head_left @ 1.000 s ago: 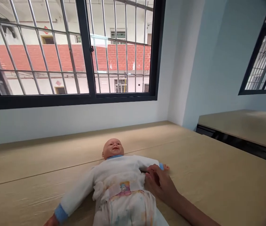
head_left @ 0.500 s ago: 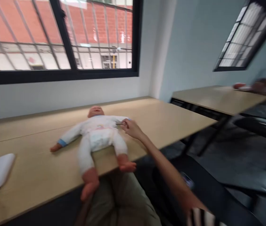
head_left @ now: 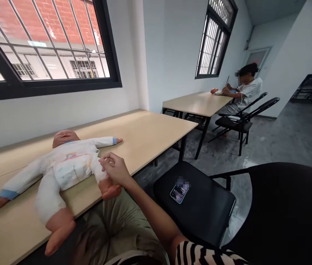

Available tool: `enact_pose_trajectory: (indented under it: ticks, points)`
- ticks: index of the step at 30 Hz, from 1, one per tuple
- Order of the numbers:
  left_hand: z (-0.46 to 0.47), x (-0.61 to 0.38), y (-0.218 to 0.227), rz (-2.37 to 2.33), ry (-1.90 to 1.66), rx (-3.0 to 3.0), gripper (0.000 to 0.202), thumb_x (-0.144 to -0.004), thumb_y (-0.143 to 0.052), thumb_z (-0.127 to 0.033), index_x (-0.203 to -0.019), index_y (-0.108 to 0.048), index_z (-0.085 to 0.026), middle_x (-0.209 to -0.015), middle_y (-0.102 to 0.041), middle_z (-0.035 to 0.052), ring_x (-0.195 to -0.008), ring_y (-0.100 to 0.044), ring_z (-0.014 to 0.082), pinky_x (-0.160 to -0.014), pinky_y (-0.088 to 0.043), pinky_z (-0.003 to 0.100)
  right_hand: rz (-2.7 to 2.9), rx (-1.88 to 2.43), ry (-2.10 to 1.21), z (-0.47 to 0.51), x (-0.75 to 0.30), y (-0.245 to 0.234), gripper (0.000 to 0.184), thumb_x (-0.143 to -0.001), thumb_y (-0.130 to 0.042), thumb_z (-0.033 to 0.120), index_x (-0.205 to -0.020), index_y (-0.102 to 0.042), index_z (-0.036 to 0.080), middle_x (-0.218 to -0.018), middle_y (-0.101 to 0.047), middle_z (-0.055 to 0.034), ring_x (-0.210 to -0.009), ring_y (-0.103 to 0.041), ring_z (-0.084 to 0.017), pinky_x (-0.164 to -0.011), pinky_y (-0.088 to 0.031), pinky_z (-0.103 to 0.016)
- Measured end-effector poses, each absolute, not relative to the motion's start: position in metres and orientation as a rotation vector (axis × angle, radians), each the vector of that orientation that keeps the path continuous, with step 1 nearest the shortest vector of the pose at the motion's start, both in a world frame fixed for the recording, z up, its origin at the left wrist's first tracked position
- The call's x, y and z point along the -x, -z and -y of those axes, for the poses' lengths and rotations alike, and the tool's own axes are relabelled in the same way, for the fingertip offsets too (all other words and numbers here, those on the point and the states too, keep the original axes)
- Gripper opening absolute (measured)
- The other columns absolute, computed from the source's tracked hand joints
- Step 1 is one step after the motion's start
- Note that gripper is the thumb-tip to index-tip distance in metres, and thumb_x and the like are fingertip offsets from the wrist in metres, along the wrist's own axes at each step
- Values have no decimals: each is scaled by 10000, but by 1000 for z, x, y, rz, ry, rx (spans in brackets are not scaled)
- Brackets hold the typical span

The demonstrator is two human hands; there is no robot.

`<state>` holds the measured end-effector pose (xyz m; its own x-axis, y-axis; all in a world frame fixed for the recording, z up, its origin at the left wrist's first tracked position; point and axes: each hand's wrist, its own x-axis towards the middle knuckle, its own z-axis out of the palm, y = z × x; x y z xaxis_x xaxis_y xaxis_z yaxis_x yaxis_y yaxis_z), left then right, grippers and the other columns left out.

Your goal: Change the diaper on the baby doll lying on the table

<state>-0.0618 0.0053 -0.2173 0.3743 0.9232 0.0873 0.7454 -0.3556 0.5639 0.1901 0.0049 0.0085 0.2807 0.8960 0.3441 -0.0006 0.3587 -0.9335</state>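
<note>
A baby doll (head_left: 62,165) in a white top with blue cuffs and a printed nappy lies on its back on a pale wood table (head_left: 147,132). Its feet hang past the table's front edge. My right hand (head_left: 114,169) hovers at the doll's thigh, its fingertips pinched together, and the fingers seem to touch the white leg. Nothing shows between them. A striped sleeve (head_left: 200,255) covers my upper arm. My left hand is out of view.
Beside me, a black folding chair (head_left: 194,195) holds a phone (head_left: 178,193) on its seat. My khaki-clad legs (head_left: 114,228) sit under the table edge. Farther back, a seated person (head_left: 245,92) works at a second table (head_left: 197,103) with a doll-like object (head_left: 214,90).
My view has swung right and widened, showing the room. My right hand has moved from the doll's armpit down to its thigh, and the thin dark stick seen there earlier no longer shows.
</note>
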Motion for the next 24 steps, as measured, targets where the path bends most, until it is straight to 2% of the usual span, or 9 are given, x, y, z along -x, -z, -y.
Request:
enact_pose_trajectory:
  ticks: [3, 5, 12, 17, 19, 21, 24]
  points:
    - [-8, 64, 218, -1363, -592, -2065, 368, -663, -532, -473, -922, -695, -269, -1117, -693, 41, -1158, -601, 310, -1046, -456, 440, 1149, 1301, -647, -20, -206, 8, 85, -831, -596, 282, -836, -612, 198, -676, -599, 35, -621, -547, -102, -575, -403, -201]
    - [-6, 65, 214, -1355, -634, -2034, 344, -664, -550, -485, -902, -696, -285, -1091, -690, 39, -1133, -607, 315, -1038, -458, 454, 1182, 1408, -555, -25, -214, 13, 93, -835, -595, 283, -806, -610, 196, -704, -608, 27, -671, -545, -113, -623, -398, -214]
    - [5, 57, 196, -1349, -693, -2012, 343, -695, -530, -497, -881, -689, -256, -1050, -679, 68, -1106, -606, 312, -1036, -443, 452, 1264, 1468, -522, -23, -218, 11, 117, -848, -574, 300, -805, -606, 196, -690, -610, 25, -670, -546, -123, -640, -390, -226]
    - [17, 44, 180, -1367, -587, -2003, 430, -712, -485, -497, -963, -678, -207, -1158, -651, 122, -1196, -552, 329, -1087, -381, 471, 1269, 1439, -529, -21, -219, 14, 142, -837, -551, 316, -809, -609, 190, -710, -634, 6, -689, -576, -138, -654, -421, -236]
    - [27, 39, 158, -1370, -453, -1985, 396, -705, -503, -480, -953, -680, -227, -1176, -648, 116, -1216, -533, 339, -1078, -380, 488, 1266, 1425, -530, -22, -221, 16, 145, -822, -539, 310, -806, -611, 186, -726, -641, -4, -704, -584, -146, -658, -434, -241]
    - [40, 35, 121, -1200, -294, -1984, 292, -765, -494, -459, -871, -688, -269, -1077, -681, 79, -1109, -594, 296, -1024, -431, 429, 1276, 1401, -543, -24, -222, 19, 188, -819, -530, 347, -805, -613, 179, -716, -636, -10, -691, -584, -151, -653, -447, -249]
    - [58, 39, 49, -811, -96, -1865, 289, -856, -503, -491, -1024, -689, -347, -1032, -705, 7, -1014, -636, 241, -916, -482, 369, 1285, 1350, -589, -27, -226, 24, 261, -805, -545, 428, -805, -603, 174, -725, -646, -29, -652, -584, -156, -611, -459, -256]
